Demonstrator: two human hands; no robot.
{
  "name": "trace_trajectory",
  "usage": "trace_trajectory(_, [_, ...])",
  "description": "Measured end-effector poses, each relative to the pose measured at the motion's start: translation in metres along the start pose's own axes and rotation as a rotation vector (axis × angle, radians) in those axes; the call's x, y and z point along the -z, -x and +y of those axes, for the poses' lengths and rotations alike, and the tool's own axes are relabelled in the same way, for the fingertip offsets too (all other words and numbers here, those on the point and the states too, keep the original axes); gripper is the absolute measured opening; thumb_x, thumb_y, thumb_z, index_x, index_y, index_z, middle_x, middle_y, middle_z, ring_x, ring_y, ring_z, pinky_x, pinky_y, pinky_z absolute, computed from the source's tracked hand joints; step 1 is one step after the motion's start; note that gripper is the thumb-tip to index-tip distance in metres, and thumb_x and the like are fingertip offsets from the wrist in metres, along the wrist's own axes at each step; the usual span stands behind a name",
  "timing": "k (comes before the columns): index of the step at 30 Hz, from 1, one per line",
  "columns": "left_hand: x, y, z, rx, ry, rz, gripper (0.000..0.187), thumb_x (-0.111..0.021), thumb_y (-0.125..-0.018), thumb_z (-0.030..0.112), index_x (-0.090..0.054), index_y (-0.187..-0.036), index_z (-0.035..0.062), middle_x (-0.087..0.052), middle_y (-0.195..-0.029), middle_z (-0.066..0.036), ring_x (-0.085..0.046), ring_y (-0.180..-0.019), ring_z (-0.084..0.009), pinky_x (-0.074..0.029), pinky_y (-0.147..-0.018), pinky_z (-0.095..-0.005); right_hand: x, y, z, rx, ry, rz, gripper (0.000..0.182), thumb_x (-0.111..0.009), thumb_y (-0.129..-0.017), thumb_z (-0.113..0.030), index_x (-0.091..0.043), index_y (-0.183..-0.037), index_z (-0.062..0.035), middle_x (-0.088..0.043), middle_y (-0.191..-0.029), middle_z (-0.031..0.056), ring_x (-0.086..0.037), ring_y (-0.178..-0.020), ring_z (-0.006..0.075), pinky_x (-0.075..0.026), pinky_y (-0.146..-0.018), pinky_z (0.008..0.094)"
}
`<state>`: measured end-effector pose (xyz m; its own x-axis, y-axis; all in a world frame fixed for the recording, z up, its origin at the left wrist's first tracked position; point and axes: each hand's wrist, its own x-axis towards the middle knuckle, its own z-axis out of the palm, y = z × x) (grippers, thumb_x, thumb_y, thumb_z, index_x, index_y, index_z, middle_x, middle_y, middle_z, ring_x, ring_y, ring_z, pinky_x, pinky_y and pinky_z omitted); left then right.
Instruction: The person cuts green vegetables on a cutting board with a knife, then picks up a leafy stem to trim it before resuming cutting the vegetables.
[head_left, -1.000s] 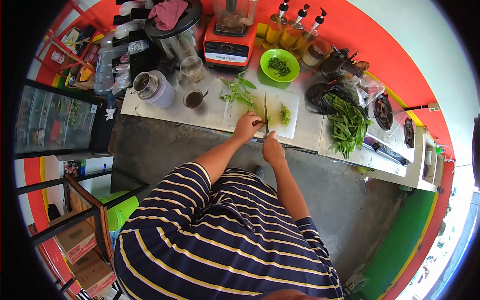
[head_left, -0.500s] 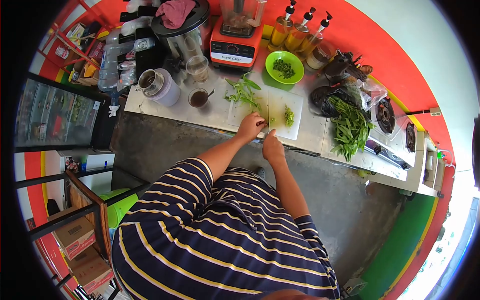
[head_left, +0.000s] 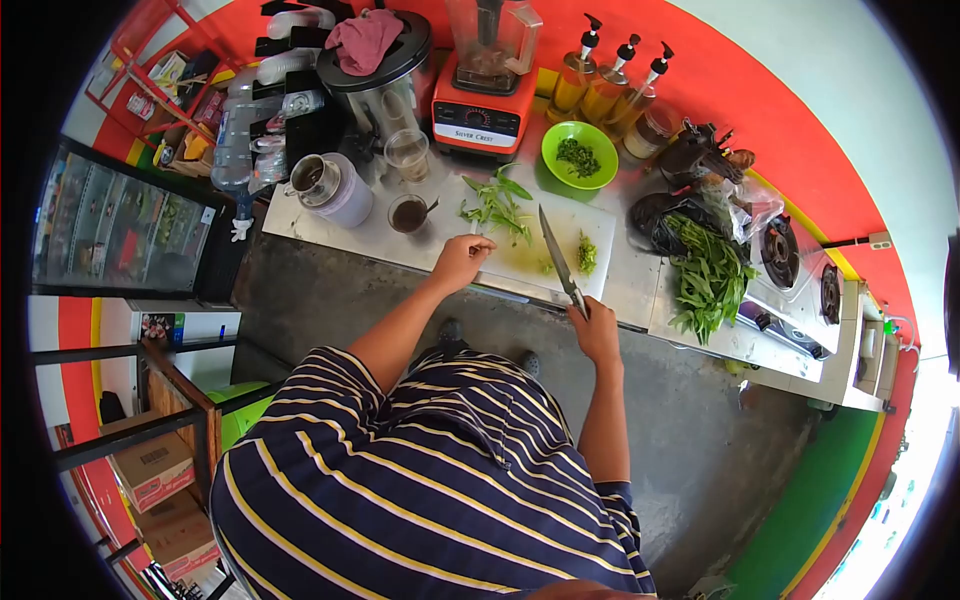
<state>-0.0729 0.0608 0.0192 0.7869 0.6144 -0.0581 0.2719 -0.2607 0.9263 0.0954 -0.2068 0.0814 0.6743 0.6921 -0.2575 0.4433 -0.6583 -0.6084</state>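
Note:
A white cutting board [head_left: 520, 250] lies on the steel counter [head_left: 380, 235]. My right hand [head_left: 597, 328] grips a knife [head_left: 556, 258] by its handle, the blade slanting over the board toward the far left. My left hand [head_left: 462, 259] rests at the board's left edge, fingers curled near a bunch of green leaves [head_left: 495, 203]. I cannot tell whether those fingers pinch a stem. A small pile of chopped greens [head_left: 587, 253] sits on the board's right part. A green bowl [head_left: 579, 155] with chopped greens stands behind the board.
A red blender [head_left: 483, 85], a steel pot with a pink cloth [head_left: 377, 62] and three oil bottles [head_left: 610, 80] line the back. A cup of dark drink [head_left: 409, 213] and a mug [head_left: 330, 185] stand left. More greens [head_left: 710, 270] and a gas stove [head_left: 790, 260] lie right.
My right hand has pulled back to the right and lifted the knife off the board. My left hand has slid left, away from the cut pile, toward the whole leaves.

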Motion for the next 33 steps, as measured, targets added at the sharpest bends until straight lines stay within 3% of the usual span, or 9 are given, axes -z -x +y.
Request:
trace_trajectory(3, [-0.002, -0.011, 0.013, -0.056, -0.031, 0.052, 0.018, -0.064, -0.093, 0.004, -0.074, -0.108, 0.0007, -0.074, -0.101, -0.012, -0.070, -0.088, -0.0210, -0.054, -0.081, -0.0327, 0.006, 0.012, 0.022, 0.020, -0.091, -0.030, 0.026, -0.071, -0.091, -0.027, -0.070, -0.095, -0.0019, -0.069, -0.087, 0.0249, -0.066, -0.080, 0.0448, -0.051, -0.073, 0.0502])
trace_trajectory(5, [-0.010, -0.024, 0.021, -0.092, -0.055, 0.068, 0.017, -0.065, -0.092, 0.004, -0.074, -0.106, 0.0024, -0.072, -0.100, -0.012, -0.069, -0.087, -0.0232, -0.054, -0.080, -0.0337, 0.006, 0.018, 0.035, 0.117, -0.132, -0.029, 0.027, -0.073, -0.091, -0.024, -0.069, -0.095, 0.0023, -0.062, -0.070, 0.0204, -0.055, -0.063, 0.0310, -0.046, -0.064, 0.0422])
trace_trajectory(6, [-0.016, -0.034, 0.021, -0.148, -0.122, 0.093, 0.016, -0.066, -0.090, 0.004, -0.074, -0.105, 0.0038, -0.071, -0.100, -0.012, -0.067, -0.089, -0.0269, -0.053, -0.082, -0.0367, 0.011, 0.019, 0.034, 0.113, -0.133, -0.020, 0.027, -0.073, -0.091, -0.024, -0.069, -0.095, 0.0023, -0.062, -0.070, 0.0204, -0.055, -0.063, 0.0310, -0.046, -0.064, 0.0422])
trace_trajectory(8, [-0.025, -0.053, 0.019, -0.217, -0.185, 0.103, 0.016, -0.068, -0.088, 0.005, -0.074, -0.103, 0.0052, -0.070, -0.099, -0.013, -0.066, -0.092, -0.0305, -0.052, -0.084, -0.0398, 0.022, 0.025, 0.034, -0.015, 0.002, -0.132, 0.024, -0.072, -0.090, -0.029, -0.074, -0.103, -0.0081, -0.071, -0.088, 0.0211, -0.067, -0.085, 0.0428, -0.052, -0.076, 0.0490])
trace_trajectory(13, [-0.047, -0.090, 0.027, -0.149, -0.523, 0.278, 0.016, -0.077, -0.079, 0.010, -0.074, -0.095, 0.0109, -0.067, -0.108, -0.010, -0.057, -0.110, -0.0349, -0.045, -0.097, -0.0474, 0.031, 0.027, 0.043, -0.112, 0.071, -0.093, 0.026, -0.070, -0.091, -0.032, -0.075, -0.102, -0.0090, -0.072, -0.091, 0.0212, -0.067, -0.091, 0.0429, -0.052, -0.079, 0.0506])
trace_trajectory(22, [-0.058, -0.099, 0.025, -0.131, -0.744, 0.145, 0.011, -0.079, -0.079, 0.016, -0.073, -0.088, 0.0136, -0.061, -0.114, -0.011, -0.050, -0.119, -0.0361, -0.040, -0.097, -0.0528, 0.035, 0.031, 0.037, -0.169, 0.110, 0.118, 0.029, -0.069, -0.092, -0.035, -0.072, -0.099, -0.0071, -0.072, -0.090, 0.0216, -0.067, -0.091, 0.0443, -0.053, -0.079, 0.0519])
trace_trajectory(28, [-0.054, -0.109, 0.045, -0.225, -0.394, 0.216, 0.015, -0.074, -0.087, 0.016, -0.067, -0.098, 0.0112, -0.064, -0.109, -0.010, -0.054, -0.109, -0.0347, -0.042, -0.094, -0.0516, 0.025, 0.048, 0.053, -0.110, 0.024, 0.067, 0.030, -0.070, -0.092, -0.036, -0.073, -0.102, -0.0084, -0.072, -0.091, 0.0214, -0.067, -0.091, 0.0444, -0.052, -0.078, 0.0516])
trace_trajectory(30, [-0.046, -0.116, 0.053, -0.281, -0.091, 0.104, 0.012, -0.070, -0.094, 0.014, -0.062, -0.100, 0.0067, -0.067, -0.102, -0.006, -0.061, -0.099, -0.0231, -0.048, -0.088, -0.0380, 0.016, 0.048, 0.062, -0.099, 0.015, 0.072, 0.030, -0.070, -0.092, -0.036, -0.073, -0.103, -0.0088, -0.072, -0.091, 0.0214, -0.067, -0.091, 0.0446, -0.052, -0.078, 0.0518])
trace_trajectory(33, [-0.043, -0.107, 0.078, -0.281, 0.242, 0.124, 0.010, -0.063, -0.099, 0.011, -0.058, -0.104, 0.0042, -0.067, -0.097, -0.005, -0.062, -0.090, -0.0135, -0.048, -0.078, -0.0297, 0.008, 0.043, 0.075, -0.093, -0.021, 0.066, 0.029, -0.070, -0.092, -0.035, -0.073, -0.103, -0.0090, -0.072, -0.092, 0.0214, -0.067, -0.091, 0.0444, -0.051, -0.078, 0.0520])
